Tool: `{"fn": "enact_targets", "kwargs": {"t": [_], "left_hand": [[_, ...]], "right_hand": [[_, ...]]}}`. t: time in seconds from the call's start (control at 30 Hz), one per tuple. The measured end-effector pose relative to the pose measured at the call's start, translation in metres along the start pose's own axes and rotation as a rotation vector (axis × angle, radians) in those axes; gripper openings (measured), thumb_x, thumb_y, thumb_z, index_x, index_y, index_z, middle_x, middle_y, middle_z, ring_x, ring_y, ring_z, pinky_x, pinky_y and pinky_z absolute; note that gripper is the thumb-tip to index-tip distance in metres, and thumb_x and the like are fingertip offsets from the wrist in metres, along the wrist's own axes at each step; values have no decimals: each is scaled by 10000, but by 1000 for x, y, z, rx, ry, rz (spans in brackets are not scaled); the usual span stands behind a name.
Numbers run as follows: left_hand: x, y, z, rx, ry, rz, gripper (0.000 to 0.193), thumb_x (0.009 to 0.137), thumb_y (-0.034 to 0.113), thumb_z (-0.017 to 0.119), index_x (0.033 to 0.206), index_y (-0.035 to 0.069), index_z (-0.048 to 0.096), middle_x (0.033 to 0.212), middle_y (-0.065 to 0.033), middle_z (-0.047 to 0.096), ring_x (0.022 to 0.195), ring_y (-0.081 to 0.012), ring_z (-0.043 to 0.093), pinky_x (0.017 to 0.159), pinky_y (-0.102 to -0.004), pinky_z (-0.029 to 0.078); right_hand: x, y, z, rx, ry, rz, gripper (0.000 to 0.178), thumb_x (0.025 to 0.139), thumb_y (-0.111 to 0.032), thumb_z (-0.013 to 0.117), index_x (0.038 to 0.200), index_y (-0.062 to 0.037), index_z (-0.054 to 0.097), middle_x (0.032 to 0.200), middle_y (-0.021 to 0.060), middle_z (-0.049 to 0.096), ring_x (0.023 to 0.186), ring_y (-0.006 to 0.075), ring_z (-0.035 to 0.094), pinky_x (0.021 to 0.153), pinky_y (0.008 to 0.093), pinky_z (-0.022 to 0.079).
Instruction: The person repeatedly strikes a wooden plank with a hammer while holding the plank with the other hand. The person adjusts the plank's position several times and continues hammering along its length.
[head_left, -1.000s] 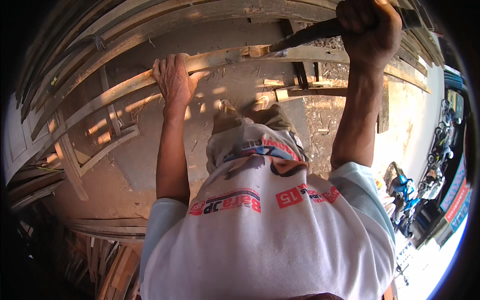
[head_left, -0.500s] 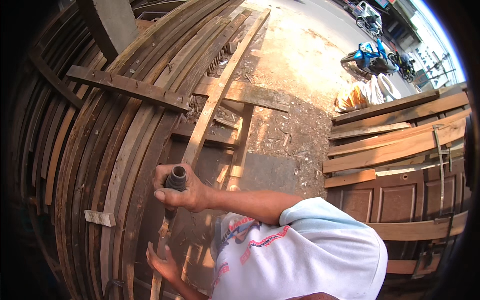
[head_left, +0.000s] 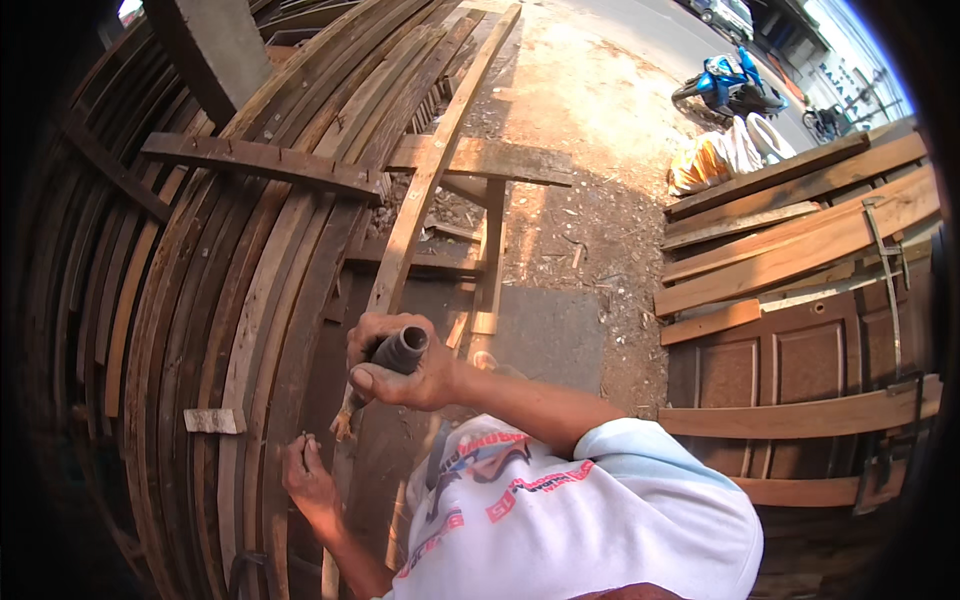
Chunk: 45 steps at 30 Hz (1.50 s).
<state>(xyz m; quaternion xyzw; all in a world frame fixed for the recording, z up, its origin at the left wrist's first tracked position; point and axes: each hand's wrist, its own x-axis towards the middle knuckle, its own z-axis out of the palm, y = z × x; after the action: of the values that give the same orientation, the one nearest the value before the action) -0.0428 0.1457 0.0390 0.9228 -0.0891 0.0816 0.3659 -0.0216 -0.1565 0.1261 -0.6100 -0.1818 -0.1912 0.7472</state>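
Your R hand [head_left: 425, 381] wraps a dark tubular tool handle [head_left: 400, 350] above the long pale batten [head_left: 408, 228]; its working end's unclear. L hand [head_left: 312, 488] off batten, just L of it, fingertips drawn close; can't tell if pinching anything. Batten spans crossboard [head_left: 515, 163] nr its L end, unbroken where visible. Work done vs. left on it: can't tell. Nails [head_left: 282, 159] stand undrawn in dark crosspiece [head_left: 250, 165].
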Motion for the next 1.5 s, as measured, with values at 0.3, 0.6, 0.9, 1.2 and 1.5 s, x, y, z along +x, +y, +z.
{"fn": "enact_targets", "kwargs": {"t": [0.3,0.6,0.9,1.2,1.5], "left_hand": [[-67,-55,-25,287,-479,-148,886,761,436,884,1455,56,485,1345,-255,593,1279,-432,572,1050,-515,477],[-70,-90,-10,253,-472,-160,539,819,346,858,1142,46,548,1088,-218,672,1055,-436,662,859,-534,516],[-34,-114,-25,160,-722,-297,784,794,440,853,1381,21,546,1266,-284,677,1210,-412,656,975,-496,525],[-34,-101,-18,193,-664,-346,883,711,447,900,1378,-31,574,1259,-290,684,1220,-417,655,1015,-492,520],[-38,-83,-26,282,-592,-379,827,715,454,896,1338,-4,601,1235,-290,695,1188,-433,668,1012,-498,530]], "right_hand": [[-99,-1,71,-31,161,-101,382,933,-327,767,1081,0,635,894,148,650,811,242,664,740,363,561],[-167,-66,88,-358,-64,598,932,756,-569,874,1414,10,560,953,63,635,803,152,640,683,276,483],[-195,-23,54,248,-114,897,762,840,142,725,1529,-70,477,1405,185,622,1181,269,691,1002,389,576],[-193,4,57,81,-524,901,743,883,74,678,1568,-83,439,1413,183,620,1232,289,670,1065,409,541],[-203,63,143,326,229,966,612,948,-273,777,1389,-85,397,1052,156,661,811,184,656,677,295,558]]}}
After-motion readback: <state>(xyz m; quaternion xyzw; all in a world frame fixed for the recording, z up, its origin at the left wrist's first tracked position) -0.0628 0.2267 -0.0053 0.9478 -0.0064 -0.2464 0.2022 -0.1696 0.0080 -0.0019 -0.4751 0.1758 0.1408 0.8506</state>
